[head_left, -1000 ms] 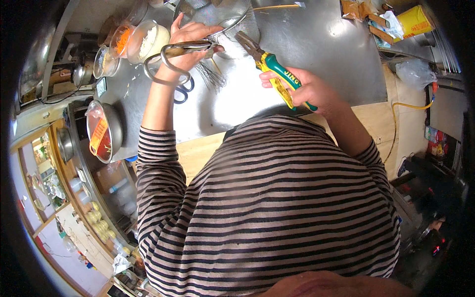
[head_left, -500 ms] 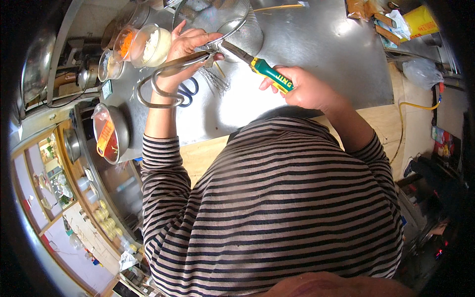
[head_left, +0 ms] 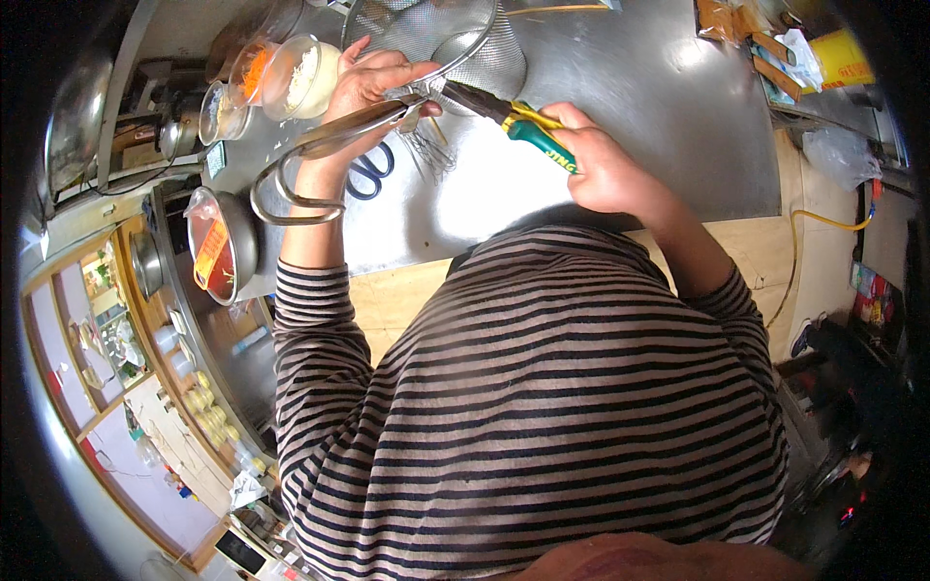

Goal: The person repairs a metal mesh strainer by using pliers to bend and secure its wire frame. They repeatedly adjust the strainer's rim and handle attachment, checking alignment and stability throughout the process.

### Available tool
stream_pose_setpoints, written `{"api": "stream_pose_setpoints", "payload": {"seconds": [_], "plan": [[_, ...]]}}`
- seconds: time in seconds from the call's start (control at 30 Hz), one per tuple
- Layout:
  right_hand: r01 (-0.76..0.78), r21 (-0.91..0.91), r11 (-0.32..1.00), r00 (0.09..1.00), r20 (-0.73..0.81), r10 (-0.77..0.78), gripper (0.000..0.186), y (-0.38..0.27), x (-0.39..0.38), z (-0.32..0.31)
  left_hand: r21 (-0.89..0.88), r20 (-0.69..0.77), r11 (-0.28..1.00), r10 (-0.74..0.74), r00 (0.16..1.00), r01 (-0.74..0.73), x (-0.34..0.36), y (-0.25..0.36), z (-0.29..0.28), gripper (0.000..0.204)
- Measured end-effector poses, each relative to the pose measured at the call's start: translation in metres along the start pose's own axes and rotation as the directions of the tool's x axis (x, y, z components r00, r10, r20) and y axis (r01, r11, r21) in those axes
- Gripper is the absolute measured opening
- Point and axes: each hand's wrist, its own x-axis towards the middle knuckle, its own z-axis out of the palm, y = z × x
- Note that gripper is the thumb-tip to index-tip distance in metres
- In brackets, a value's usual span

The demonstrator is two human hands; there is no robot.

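My left hand is closed around a wire-mesh strainer where its bent metal handle meets the rim. The basket hangs beyond the fingers, and the looped handle end lies over my left forearm. My right hand grips pliers with green and yellow handles spread apart. Their dark jaws reach the rim joint beside my left fingers; whether they bite on anything is too small to tell. Below, thin loose wires lie on the metal table. Dark-handled scissors rest beside my left forearm.
Clear tubs stand at the far left, one with white shreds, another with orange shreds. A steel bowl sits at the table's left edge. A yellow package and a clear plastic bag are on the right.
The pliers' handles have spread apart in my right hand, while their jaws stay by the strainer's rim. The strainer's handle loops have dipped slightly; my left hand keeps its hold.
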Motion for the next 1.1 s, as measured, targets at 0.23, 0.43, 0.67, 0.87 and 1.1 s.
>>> {"api": "stream_pose_setpoints", "payload": {"seconds": [0.23, 0.43, 0.67, 0.87, 1.1], "plan": [[-0.071, 0.260, 0.963, 0.937, 0.349, -0.025, 0.067, 0.010, -0.010, -0.040, -0.064, 0.065, 0.996, 0.065, 0.996, -0.061, 0.000, -0.008, -0.006, 0.048], [-0.073, 0.225, 0.972, 0.890, 0.455, -0.038, 0.067, 0.005, 0.000, -0.043, -0.349, 0.279, 0.922, -0.067, 0.958, 0.166, 0.006, 0.017, -0.036, 0.028], [0.032, -0.063, 0.997, 0.918, 0.397, -0.004, 0.064, -0.004, 0.006, -0.037, -0.338, 0.265, 0.941, 0.066, 0.962, 0.029, 0.014, 0.020, -0.046, 0.035], [0.073, -0.219, 0.973, 0.957, 0.290, -0.007, 0.060, -0.029, 0.003, -0.033, -0.360, 0.304, 0.933, 0.097, 0.948, 0.019, 0.016, 0.009, -0.047, 0.031], [-0.243, 0.130, 0.961, 0.877, 0.453, 0.160, 0.059, -0.037, -0.017, -0.038, -0.328, 0.301, 0.945, 0.101, 0.948, 0.003, 0.014, 0.005, -0.045, 0.027]]}}
